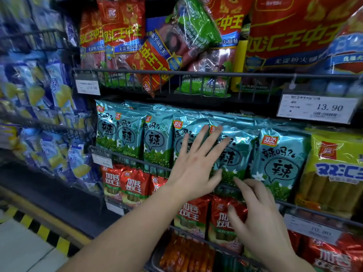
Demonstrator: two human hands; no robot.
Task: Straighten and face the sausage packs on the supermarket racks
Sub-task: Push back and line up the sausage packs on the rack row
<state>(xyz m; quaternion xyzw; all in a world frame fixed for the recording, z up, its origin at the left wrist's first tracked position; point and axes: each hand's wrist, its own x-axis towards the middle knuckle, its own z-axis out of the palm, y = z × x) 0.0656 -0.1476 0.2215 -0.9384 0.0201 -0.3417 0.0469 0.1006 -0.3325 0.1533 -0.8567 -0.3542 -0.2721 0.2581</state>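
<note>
black wire racks (pixel 196 74) ran in tiers across the view, each fronted by a low rail. top tier, right: a large red pack (pixel 294 32) stood upright, face forward. to the far left hung blue and yellow packs (pixel 55 91), too blurred to read.

middle tier: a row of teal sausage packs (pixel 157 140) stood upright behind the rail, faces forward and slightly overlapped, with a yellow pack (pixel 337 169) just beside the rightmost one. lower tier: smaller red sausage packs (pixel 133 185) stood upright, faces forward.

top tier, centre: out of order. a red sausage pack (pixel 155 61) lay tilted with its print nearly upside down, and a green sausage pack (pixel 194 24) leaned across the upright packs behind it.

the left hand (pixel 194 163) was flat and wide open, fingers spread straight against the fronts of the teal packs mid-row, gripping nothing. the right hand (pixel 263 220) was loosely open below it, in front of the lower red packs, fingers gently curved, index fingertip at the bottom edge of a teal pack; it held nothing.

a white price tag (pixel 318 107) marked 13.90 hung from the top rail at right.
</note>
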